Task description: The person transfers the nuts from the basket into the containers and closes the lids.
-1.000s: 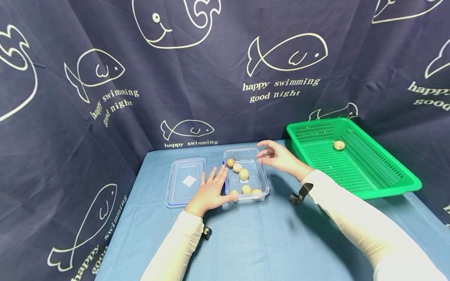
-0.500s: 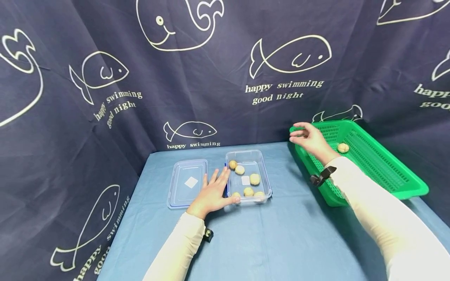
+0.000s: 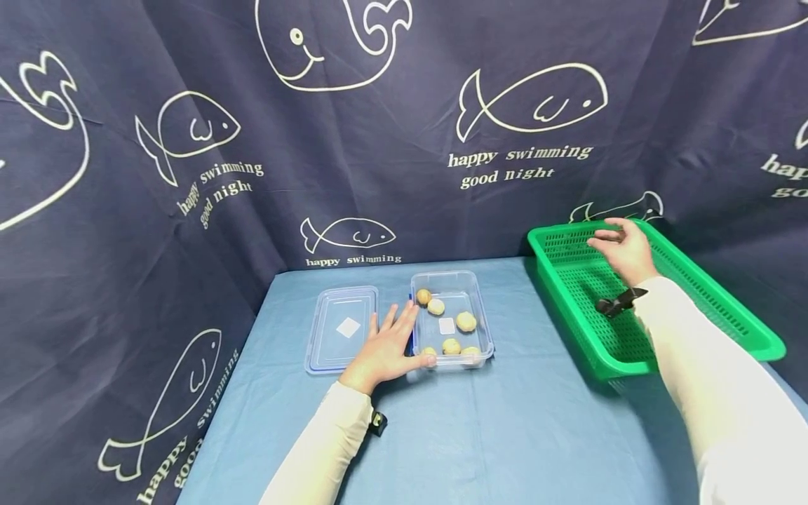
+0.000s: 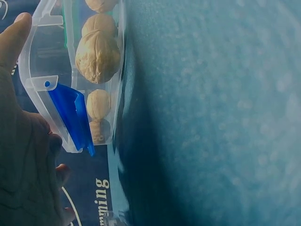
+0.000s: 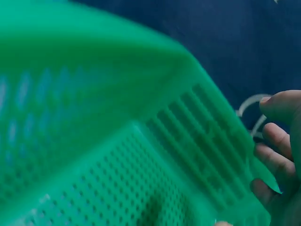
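Backdrop: dark blue cloth (image 3: 404,189) printed with pale fish and lettering, along the far side.
Desk: blue-covered surface (image 3: 524,421) under everything.
Green basket: perforated tray (image 3: 568,277) at the right, at the desk's far part.
Clear container: lidless box (image 3: 447,282) at the middle, a blue latch (image 4: 70,113) hanging on its left side.
Lid: transparent panel (image 3: 344,347) lying flat, just left of the container.
Left hand: (image 3: 385,353) spread wide, fingers touching the container's left side, thumb at its near left corner.
Right hand: (image 3: 627,252) above the basket's far part, fingers loosely bent and apart, nothing visible between them.
Walnuts: six (image 3: 466,322) inside the container, three of them along its near wall.
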The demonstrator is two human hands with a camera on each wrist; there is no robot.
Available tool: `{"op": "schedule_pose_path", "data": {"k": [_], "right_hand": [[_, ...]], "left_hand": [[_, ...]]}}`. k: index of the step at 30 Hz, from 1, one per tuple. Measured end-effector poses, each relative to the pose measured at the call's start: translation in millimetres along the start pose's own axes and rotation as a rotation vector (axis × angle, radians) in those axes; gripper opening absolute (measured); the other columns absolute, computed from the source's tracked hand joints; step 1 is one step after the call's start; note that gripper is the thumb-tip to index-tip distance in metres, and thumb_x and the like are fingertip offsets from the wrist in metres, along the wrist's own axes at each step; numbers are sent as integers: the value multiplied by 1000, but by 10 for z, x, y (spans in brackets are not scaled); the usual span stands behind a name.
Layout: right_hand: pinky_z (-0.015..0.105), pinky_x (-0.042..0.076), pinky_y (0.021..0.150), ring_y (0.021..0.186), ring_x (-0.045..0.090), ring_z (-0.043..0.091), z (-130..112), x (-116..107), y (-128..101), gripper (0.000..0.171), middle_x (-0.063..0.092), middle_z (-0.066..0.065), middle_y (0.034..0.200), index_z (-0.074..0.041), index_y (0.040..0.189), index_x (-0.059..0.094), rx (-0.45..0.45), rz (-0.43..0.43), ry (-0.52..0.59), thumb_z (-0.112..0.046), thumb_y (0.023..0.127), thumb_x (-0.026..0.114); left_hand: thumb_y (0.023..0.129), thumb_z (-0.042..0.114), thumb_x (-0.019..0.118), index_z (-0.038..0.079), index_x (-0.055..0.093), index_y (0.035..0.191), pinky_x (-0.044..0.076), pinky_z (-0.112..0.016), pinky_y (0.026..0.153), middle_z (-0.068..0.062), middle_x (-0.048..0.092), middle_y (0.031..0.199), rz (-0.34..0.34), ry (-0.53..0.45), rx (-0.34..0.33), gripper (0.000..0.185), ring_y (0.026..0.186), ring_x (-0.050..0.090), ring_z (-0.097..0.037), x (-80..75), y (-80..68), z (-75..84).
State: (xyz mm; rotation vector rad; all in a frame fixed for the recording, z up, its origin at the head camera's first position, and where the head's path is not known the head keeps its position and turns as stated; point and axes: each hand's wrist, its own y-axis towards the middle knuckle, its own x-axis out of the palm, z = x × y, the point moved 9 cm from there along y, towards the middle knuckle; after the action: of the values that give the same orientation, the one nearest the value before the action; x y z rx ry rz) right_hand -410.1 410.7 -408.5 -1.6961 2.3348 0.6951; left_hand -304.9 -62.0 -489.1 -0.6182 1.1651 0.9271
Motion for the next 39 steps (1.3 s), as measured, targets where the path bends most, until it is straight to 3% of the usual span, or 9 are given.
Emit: {"op": "schedule_pose_path", "data": {"k": [6,10,13,16,19,21,26,32,39], "right_hand": [[9,47,65,85,54,-15,360,-224,-17,64,58,-29,94,-5,145,46,82,32,3,-24,92,75],[7,43,74,106,59,2,595,-342,2,76,65,0,121,1,152,38,121,26,-128,-34,93,72],[10,41,77,123,57,19,734,-385,17,82,54,23,143,3,154,33,154,0,-209,-40,94,68],[15,41,77,125,55,32,838,-399,33,85,47,30,148,4,155,29,183,-31,-243,-42,94,67],[25,45,81,123,53,42,932,-386,42,90,43,35,148,6,156,25,206,-77,-261,-44,94,67],[38,48,88,125,49,51,982,-361,43,92,41,38,148,9,155,22,212,-110,-273,-44,94,65],[60,41,101,124,50,54,1042,-300,73,83,48,38,141,10,152,28,179,-127,-372,-40,95,62],[60,37,101,117,54,51,1080,-265,91,68,61,33,127,11,144,40,132,-138,-487,-22,89,63],[54,41,91,108,57,47,1123,-271,124,64,66,31,113,11,136,47,103,-137,-536,-19,83,66]], "left_hand": [[85,80,51,15,12,164,0,-66,118,1,7,170,-15,3,-6,110,156,7,-33,31,3,-2],[85,80,49,15,10,164,1,-66,119,2,4,170,-21,13,-5,110,156,7,-33,20,2,3],[86,79,51,14,12,164,3,-67,118,0,6,170,-13,8,-1,109,155,9,-35,-13,-2,13],[86,77,52,12,15,164,5,-69,117,-2,10,170,-1,-1,7,107,155,11,-37,-45,-4,23],[87,76,52,12,15,163,4,-69,117,-3,11,170,-2,-9,10,107,154,11,-38,-62,-10,29],[87,76,52,12,15,163,4,-69,117,-3,10,170,-4,-8,11,107,154,11,-38,-61,-14,26],[86,78,51,13,14,164,4,-69,117,-3,9,170,-8,10,3,108,154,11,-38,-47,-18,8],[86,82,48,14,12,164,7,-69,117,-1,8,170,-16,33,-6,109,155,11,-36,-7,2,-11],[86,79,50,14,12,164,6,-69,117,-1,8,170,-15,25,-7,109,155,10,-35,-20,-7,-11]]}}
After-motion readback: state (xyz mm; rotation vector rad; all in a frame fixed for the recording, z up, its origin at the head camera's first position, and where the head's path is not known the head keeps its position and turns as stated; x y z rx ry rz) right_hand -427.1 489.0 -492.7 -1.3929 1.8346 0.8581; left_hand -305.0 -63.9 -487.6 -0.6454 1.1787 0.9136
